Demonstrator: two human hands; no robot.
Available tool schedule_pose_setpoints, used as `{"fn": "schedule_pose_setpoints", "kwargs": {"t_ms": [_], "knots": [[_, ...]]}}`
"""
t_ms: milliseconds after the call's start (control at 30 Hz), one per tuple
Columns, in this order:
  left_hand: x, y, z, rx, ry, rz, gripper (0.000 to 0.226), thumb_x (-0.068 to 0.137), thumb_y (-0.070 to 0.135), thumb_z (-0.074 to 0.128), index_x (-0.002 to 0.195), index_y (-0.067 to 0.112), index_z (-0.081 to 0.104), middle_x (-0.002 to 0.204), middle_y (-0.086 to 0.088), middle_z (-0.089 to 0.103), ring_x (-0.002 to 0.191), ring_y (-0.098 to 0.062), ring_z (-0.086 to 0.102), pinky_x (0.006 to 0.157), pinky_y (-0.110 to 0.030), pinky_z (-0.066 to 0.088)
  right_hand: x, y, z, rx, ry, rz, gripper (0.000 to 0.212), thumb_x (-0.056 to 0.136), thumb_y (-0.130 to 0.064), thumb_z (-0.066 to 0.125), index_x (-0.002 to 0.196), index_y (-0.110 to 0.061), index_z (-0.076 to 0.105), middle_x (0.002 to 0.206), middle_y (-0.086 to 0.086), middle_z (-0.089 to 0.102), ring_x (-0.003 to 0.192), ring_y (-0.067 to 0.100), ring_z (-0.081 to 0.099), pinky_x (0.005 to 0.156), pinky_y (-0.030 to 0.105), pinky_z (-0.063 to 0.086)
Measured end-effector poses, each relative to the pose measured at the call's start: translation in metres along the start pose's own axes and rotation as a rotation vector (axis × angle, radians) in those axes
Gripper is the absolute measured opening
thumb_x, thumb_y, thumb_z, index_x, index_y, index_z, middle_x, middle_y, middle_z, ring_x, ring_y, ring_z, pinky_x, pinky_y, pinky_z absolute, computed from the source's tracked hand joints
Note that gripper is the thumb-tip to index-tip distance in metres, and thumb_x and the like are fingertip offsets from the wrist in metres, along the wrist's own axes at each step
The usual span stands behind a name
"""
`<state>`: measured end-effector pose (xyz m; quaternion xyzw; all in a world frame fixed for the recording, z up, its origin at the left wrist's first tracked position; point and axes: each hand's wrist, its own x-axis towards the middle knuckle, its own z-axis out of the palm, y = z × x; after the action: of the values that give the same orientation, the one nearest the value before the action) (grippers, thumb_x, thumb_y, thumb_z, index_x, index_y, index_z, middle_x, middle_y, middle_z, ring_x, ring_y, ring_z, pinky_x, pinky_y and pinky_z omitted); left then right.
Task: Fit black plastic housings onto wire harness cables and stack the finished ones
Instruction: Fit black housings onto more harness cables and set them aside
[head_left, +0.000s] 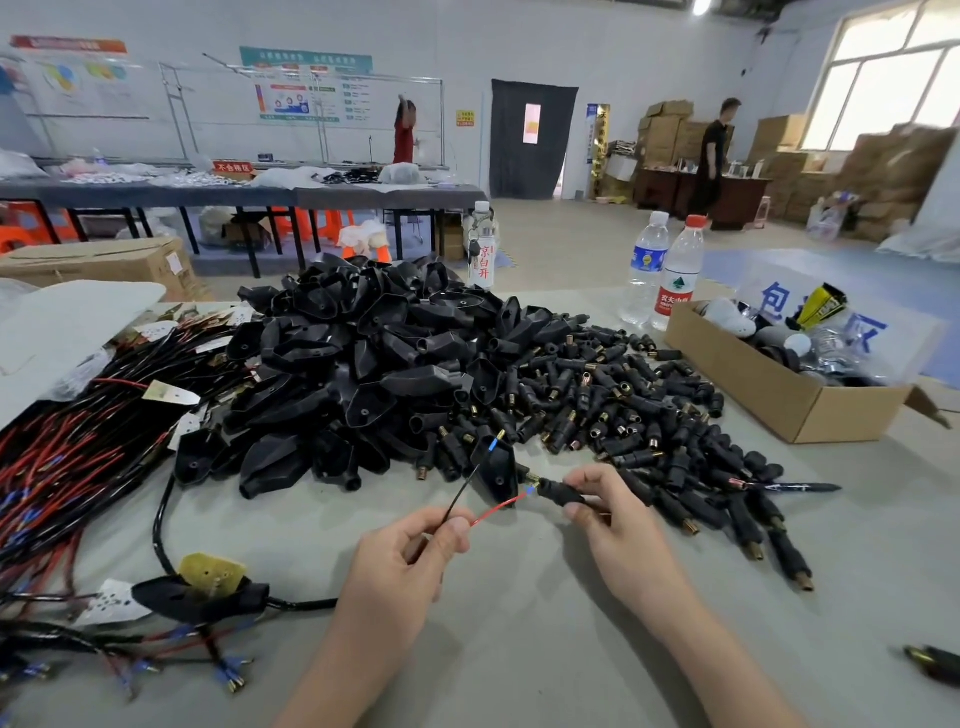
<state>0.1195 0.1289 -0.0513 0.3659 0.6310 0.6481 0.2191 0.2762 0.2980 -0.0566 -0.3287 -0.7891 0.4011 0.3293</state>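
Right hand's (613, 514) connector (560, 493) points left at red wire (497, 507).

The grey table (545, 597) carries a central heap of black housings (363, 358), wire harnesses (78, 467) at left, a cardboard box (789, 384) at right.

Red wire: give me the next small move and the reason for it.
Probably push the blue tip of the red wire into the small black plug. The left hand pinches the red wire and a black wire, the right hand pinches the plug, and the tip sits right at the plug's brass mouth, seemingly not seated yet.
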Motion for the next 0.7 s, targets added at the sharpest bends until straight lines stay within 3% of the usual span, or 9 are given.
{"fn": "schedule_pose_setpoints", "kwargs": {"t_ms": [233, 300, 433, 533, 700], "knots": [[-0.001, -0.004, -0.001, 0.045, -0.044, 0.005, 0.013, 0.092, 0.037, 0.066, 0.091, 0.027, 0.075, 0.068, 0.0, 0.052, 0.054, -0.013, 0.036, 0.049, -0.025, 0.03, -0.002, -0.004, -0.001, 0.004, -0.005, -0.033, 0.038, 0.097, -0.004, 0.058, 0.099, -0.041, 0.054, 0.107, -0.021, 0.068, 0.102, -0.007, 0.059, 0.08, 0.003, 0.038], [-0.001, -0.004, 0.0, 0.046, -0.031, -0.003, 0.013, 0.092, 0.037, 0.066, 0.089, 0.028, 0.074, 0.066, 0.003, 0.053, 0.053, -0.013, 0.036, 0.048, -0.024, 0.03, -0.003, -0.006, -0.001, -0.029, -0.033, -0.065, 0.041, 0.097, -0.002, 0.056, 0.099, -0.043, 0.054, 0.106, -0.017, 0.068, 0.102, -0.001, 0.059, 0.082, 0.01, 0.04], [-0.001, -0.003, 0.0, 0.13, 0.016, 0.013, 0.012, 0.096, 0.033, 0.065, 0.088, 0.037, 0.072, 0.069, -0.005, 0.061, 0.055, -0.013, 0.039, 0.054, -0.03, 0.033, -0.006, -0.014, -0.001, -0.104, -0.092, -0.139, 0.046, 0.096, -0.005, 0.06, 0.097, -0.051, 0.056, 0.097, -0.022, 0.065, 0.093, 0.003, 0.059, 0.076, 0.011, 0.041], [-0.002, -0.002, 0.002, 0.154, 0.027, 0.026, 0.012, 0.095, 0.035, 0.064, 0.09, 0.042, 0.072, 0.075, -0.003, 0.065, 0.054, -0.011, 0.041, 0.056, -0.033, 0.035, -0.008, -0.021, 0.003, 0.005, -0.128, -0.101, 0.038, 0.093, -0.01, 0.068, 0.098, -0.047, 0.06, 0.097, -0.022, 0.068, 0.09, 0.005, 0.063, 0.079, 0.016, 0.048], [-0.003, 0.002, 0.003, 0.138, 0.029, 0.025, 0.021, 0.096, 0.022, 0.063, 0.09, 0.041, 0.072, 0.072, 0.009, 0.065, 0.054, -0.009, 0.045, 0.053, -0.029, 0.039, -0.011, -0.031, 0.012, 0.394, -0.225, -0.003, 0.024, 0.094, -0.004, 0.065, 0.11, -0.021, 0.064, 0.105, -0.006, 0.077, 0.089, 0.009, 0.068, 0.083, 0.018, 0.05]]}}
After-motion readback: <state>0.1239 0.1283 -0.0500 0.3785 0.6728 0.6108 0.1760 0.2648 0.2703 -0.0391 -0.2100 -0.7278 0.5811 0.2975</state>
